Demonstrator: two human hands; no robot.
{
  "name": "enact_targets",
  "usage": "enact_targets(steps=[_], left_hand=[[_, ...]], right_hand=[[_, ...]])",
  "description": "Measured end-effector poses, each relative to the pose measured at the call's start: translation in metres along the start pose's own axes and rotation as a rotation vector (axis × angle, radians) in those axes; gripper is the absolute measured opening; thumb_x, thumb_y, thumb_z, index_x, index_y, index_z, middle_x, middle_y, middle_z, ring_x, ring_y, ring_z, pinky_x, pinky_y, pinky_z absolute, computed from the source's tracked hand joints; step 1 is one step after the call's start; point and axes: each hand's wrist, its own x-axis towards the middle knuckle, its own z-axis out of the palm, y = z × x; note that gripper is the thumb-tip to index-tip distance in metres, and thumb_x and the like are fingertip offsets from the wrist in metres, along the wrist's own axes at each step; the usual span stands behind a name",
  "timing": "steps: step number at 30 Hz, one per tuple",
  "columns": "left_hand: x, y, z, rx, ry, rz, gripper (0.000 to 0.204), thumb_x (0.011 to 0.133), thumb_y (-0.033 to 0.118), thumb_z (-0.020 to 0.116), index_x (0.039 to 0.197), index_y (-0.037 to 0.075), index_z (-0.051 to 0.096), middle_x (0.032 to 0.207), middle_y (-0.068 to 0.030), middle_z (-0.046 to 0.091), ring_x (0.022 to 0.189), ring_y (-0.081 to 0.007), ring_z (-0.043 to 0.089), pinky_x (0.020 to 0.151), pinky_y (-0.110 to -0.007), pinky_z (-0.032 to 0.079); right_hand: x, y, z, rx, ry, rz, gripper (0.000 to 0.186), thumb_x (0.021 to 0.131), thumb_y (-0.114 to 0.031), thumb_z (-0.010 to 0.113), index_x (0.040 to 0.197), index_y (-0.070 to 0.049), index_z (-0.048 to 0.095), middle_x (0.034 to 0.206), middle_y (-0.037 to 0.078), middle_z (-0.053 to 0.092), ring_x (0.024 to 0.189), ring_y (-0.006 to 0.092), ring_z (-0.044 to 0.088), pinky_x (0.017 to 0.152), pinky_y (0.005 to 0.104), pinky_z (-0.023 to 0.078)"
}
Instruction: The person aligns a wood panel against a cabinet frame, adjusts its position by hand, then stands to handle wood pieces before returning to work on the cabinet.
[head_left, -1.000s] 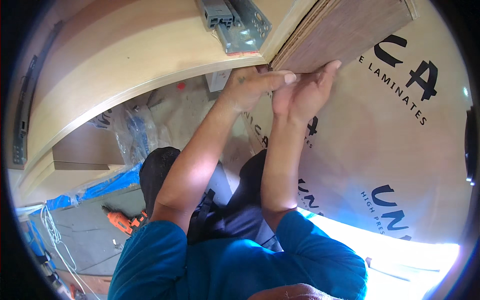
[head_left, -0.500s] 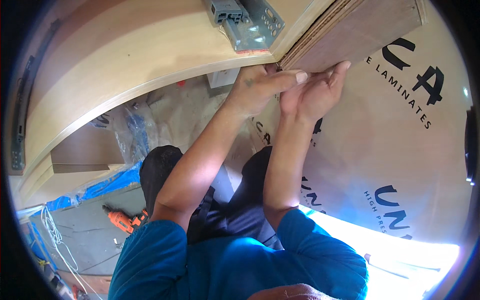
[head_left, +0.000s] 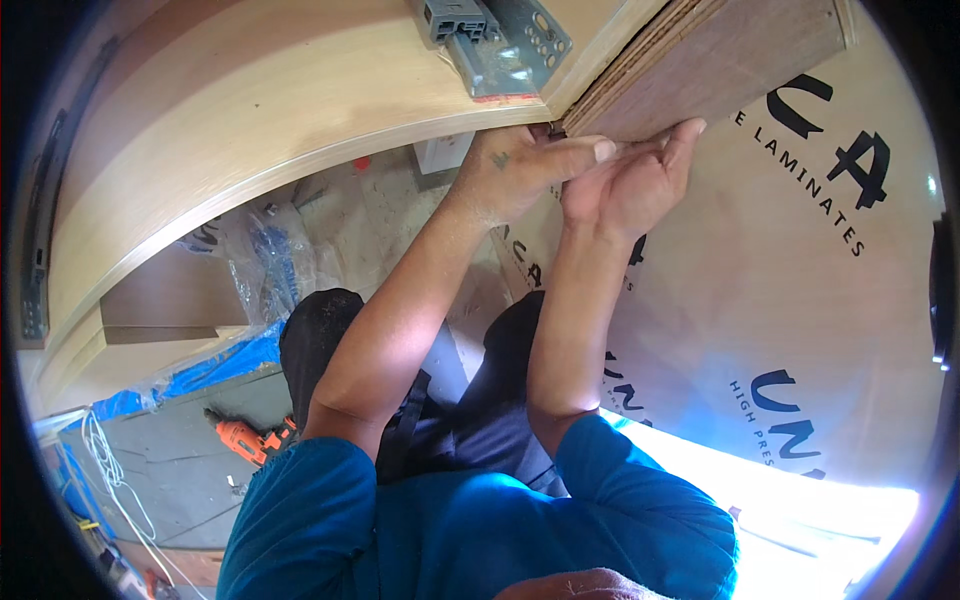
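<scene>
My left hand (head_left: 503,178) is up at the corner where a pale wood panel (head_left: 270,110) meets a plywood board (head_left: 715,75). Its thumb stretches rightward along the board's lower edge, over the fingers of my right hand. The other left fingertips are bent in behind the panel edge, by a small dark bit too hidden to name. Palm up, my right hand (head_left: 625,190) is cupped against the underside of the board. Its thumb points up against the wood; its remaining fingers are bent inward and mostly covered. What the fingers pinch cannot be made out.
A grey metal slide bracket (head_left: 510,50) is fixed above my hands. A large printed laminate sheet (head_left: 720,300) stands at the right. An orange power tool (head_left: 250,440), a white cable (head_left: 105,465) and clear plastic wrap (head_left: 270,255) lie at the left.
</scene>
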Motion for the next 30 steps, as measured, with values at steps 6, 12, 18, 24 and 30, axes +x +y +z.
enact_targets(steps=[6, 12, 18, 24, 30], left_hand=[[-0.001, 0.003, -0.002, 0.035, -0.007, -0.032, 0.051, 0.082, 0.003, 0.079, 0.128, -0.005, 0.060, 0.123, -0.0120, 0.066, 0.115, -0.0188, 0.062, 0.102, -0.034, 0.050], [-0.001, 0.006, -0.002, 0.031, -0.022, -0.029, 0.045, 0.083, 0.004, 0.079, 0.125, -0.005, 0.062, 0.119, -0.0120, 0.068, 0.110, -0.0178, 0.064, 0.098, -0.032, 0.052], [-0.003, 0.007, -0.001, 0.021, -0.025, -0.037, 0.044, 0.084, 0.006, 0.080, 0.123, -0.006, 0.064, 0.117, -0.0114, 0.069, 0.107, -0.0168, 0.065, 0.095, -0.031, 0.053], [-0.001, 0.003, -0.005, 0.072, -0.048, -0.023, 0.036, 0.085, 0.008, 0.079, 0.115, -0.006, 0.068, 0.109, -0.0096, 0.071, 0.101, -0.0133, 0.065, 0.090, -0.029, 0.053], [-0.005, 0.009, -0.001, 0.157, 0.028, -0.243, 0.033, 0.086, 0.010, 0.079, 0.112, -0.008, 0.070, 0.109, -0.0091, 0.072, 0.100, -0.0122, 0.065, 0.089, -0.029, 0.054]], right_hand=[[0.001, -0.001, 0.000, -0.075, 0.019, -0.023, 0.054, 0.110, -0.040, 0.035, 0.147, -0.001, 0.039, 0.148, 0.015, 0.048, 0.134, 0.0311, 0.049, 0.114, 0.0469, 0.039], [0.006, 0.002, -0.012, -0.040, -0.013, -0.016, 0.054, 0.109, -0.040, 0.036, 0.147, -0.001, 0.040, 0.147, 0.015, 0.050, 0.133, 0.0318, 0.050, 0.113, 0.0479, 0.040], [0.006, 0.002, -0.014, -0.044, 0.003, -0.010, 0.056, 0.109, -0.042, 0.036, 0.147, -0.001, 0.041, 0.146, 0.016, 0.051, 0.131, 0.0326, 0.052, 0.111, 0.0497, 0.042], [0.005, 0.002, -0.017, -0.045, -0.028, -0.010, 0.057, 0.109, -0.042, 0.037, 0.148, -0.001, 0.040, 0.146, 0.016, 0.051, 0.131, 0.0333, 0.052, 0.111, 0.0503, 0.042], [0.005, -0.001, -0.015, -0.133, -0.010, -0.030, 0.055, 0.110, -0.041, 0.035, 0.149, -0.002, 0.039, 0.150, 0.014, 0.049, 0.134, 0.0316, 0.049, 0.113, 0.0466, 0.040]])
